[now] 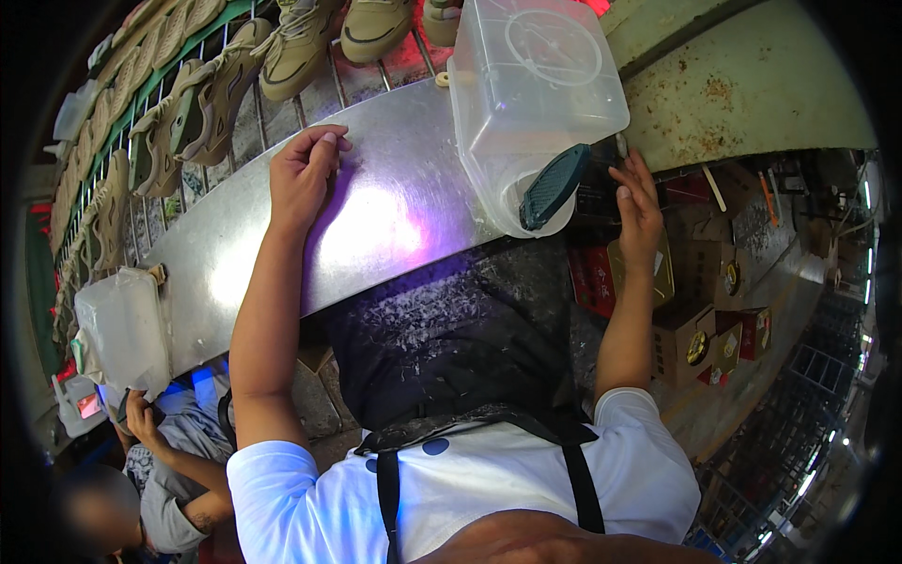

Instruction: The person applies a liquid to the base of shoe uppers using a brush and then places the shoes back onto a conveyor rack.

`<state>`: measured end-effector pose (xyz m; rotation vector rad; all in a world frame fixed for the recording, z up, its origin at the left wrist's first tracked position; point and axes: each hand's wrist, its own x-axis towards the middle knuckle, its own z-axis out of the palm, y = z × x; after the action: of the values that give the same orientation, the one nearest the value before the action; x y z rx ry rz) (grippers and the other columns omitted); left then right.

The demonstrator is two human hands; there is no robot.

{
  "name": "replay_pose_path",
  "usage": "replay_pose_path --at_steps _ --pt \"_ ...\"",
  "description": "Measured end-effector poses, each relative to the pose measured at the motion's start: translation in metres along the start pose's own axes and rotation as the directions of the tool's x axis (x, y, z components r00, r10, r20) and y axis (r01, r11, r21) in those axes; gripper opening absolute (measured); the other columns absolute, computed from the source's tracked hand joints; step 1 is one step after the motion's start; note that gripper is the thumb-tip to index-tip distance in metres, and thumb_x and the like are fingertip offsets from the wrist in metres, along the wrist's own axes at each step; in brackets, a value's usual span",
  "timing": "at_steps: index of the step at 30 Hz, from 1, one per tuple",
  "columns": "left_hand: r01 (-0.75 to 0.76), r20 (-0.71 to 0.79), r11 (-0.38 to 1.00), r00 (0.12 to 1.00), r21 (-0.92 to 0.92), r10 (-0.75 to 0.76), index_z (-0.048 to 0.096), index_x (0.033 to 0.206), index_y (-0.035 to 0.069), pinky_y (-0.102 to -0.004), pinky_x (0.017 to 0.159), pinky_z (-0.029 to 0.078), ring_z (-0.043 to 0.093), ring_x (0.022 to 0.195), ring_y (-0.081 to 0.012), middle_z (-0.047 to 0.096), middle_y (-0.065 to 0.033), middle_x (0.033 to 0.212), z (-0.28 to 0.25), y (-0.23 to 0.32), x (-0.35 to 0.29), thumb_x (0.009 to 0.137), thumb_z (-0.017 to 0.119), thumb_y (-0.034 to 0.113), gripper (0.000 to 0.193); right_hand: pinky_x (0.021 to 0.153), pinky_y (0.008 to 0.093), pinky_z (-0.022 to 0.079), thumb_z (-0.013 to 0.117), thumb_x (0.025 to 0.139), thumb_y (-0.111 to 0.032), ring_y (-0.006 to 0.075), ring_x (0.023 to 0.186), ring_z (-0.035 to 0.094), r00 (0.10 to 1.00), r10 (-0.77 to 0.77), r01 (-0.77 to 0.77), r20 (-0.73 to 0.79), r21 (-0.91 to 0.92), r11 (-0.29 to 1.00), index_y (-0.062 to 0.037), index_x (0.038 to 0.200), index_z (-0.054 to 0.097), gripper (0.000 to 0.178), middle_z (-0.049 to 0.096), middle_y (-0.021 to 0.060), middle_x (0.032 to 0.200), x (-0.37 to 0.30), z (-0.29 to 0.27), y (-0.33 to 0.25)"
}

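My left hand (303, 177) lies over the shiny metal bench top (376, 211) with its fingers curled in and the thumb against them; nothing shows in it. My right hand (640, 211) is past the bench's right end, its fingers stretched upward beside the edge of a green metal housing (742, 89). No thing can be seen in it. Between the hands, nearer the right one, a dark teal oval sole-shaped piece (554, 188) leans on a round white tub (509, 195). A translucent plastic box (540, 80) stands just behind the tub.
Beige shoes (299, 56) and soles hang on a metal rack (258, 117) along the bench's far side. A second translucent container (122, 324) stands at the bench's left end, near another person (178, 470). Cardboard boxes (684, 343) are on the floor at right.
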<state>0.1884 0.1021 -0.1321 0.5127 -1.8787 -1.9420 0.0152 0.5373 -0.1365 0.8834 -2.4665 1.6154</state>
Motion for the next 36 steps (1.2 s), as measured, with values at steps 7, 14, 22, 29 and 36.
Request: replay_pose_path --at_steps 7,14,22,29,36 --pt "-0.007 0.001 0.991 1.000 0.132 0.007 0.073 0.106 -0.002 -0.0201 0.067 0.043 0.055 0.073 -0.0043 0.072 -0.0021 0.089 -0.001 0.000 0.000 0.096 0.070 0.008 0.014 0.113 0.0426 0.040 0.057 0.103 -0.016 0.0317 0.143 0.044 1.000 0.004 -0.004 -0.008 -0.011 1.000 0.0008 0.126 0.069 0.031 0.043 0.0180 0.156 0.000 -0.002 -0.003" --pt "0.007 -0.012 0.999 1.000 0.051 -0.007 0.072 0.101 0.000 -0.0205 0.066 0.041 0.053 0.071 -0.0043 0.070 -0.0012 0.088 -0.005 -0.005 0.003 0.095 0.070 0.008 0.011 0.112 0.0422 0.041 0.057 0.104 -0.018 0.0317 0.142 0.045 1.000 -0.010 0.010 -0.020 0.000 1.000 -0.0002 0.130 0.066 0.033 0.045 0.0175 0.155 0.000 -0.002 -0.003" --pt "-0.019 -0.041 0.998 0.999 -0.055 0.017 0.070 0.104 -0.001 -0.0216 0.067 0.041 0.052 0.072 -0.0070 0.070 -0.0051 0.090 -0.005 -0.004 0.005 0.104 0.057 0.017 0.022 0.108 0.0396 0.046 0.058 0.104 -0.015 0.0277 0.134 0.054 0.991 0.066 -0.057 -0.114 0.083 0.995 -0.0006 0.141 0.056 0.040 0.051 0.0165 0.150 0.003 0.002 -0.005" --pt "-0.023 -0.102 0.996 0.995 -0.081 0.015 0.070 0.104 -0.001 -0.0222 0.066 0.043 0.053 0.071 -0.0082 0.071 -0.0070 0.089 -0.013 -0.008 0.006 0.107 0.054 0.025 0.032 0.102 0.0361 0.050 0.059 0.102 -0.008 0.0242 0.124 0.061 0.972 -0.122 0.081 -0.200 -0.203 0.976 0.0000 0.137 0.059 0.036 0.062 0.0154 0.137 0.007 -0.002 -0.011" --pt "-0.059 -0.115 0.995 0.992 -0.083 0.049 0.070 0.102 -0.001 -0.0222 0.066 0.042 0.053 0.073 -0.0082 0.070 -0.0068 0.091 -0.007 -0.006 0.006 0.104 0.060 0.021 0.024 0.096 0.0350 0.053 0.058 0.099 0.000 0.0235 0.114 0.064 0.929 -0.184 0.186 -0.322 -0.025 0.982 0.0033 0.131 0.062 0.032 0.065 0.0164 0.127 0.006 -0.007 -0.044"
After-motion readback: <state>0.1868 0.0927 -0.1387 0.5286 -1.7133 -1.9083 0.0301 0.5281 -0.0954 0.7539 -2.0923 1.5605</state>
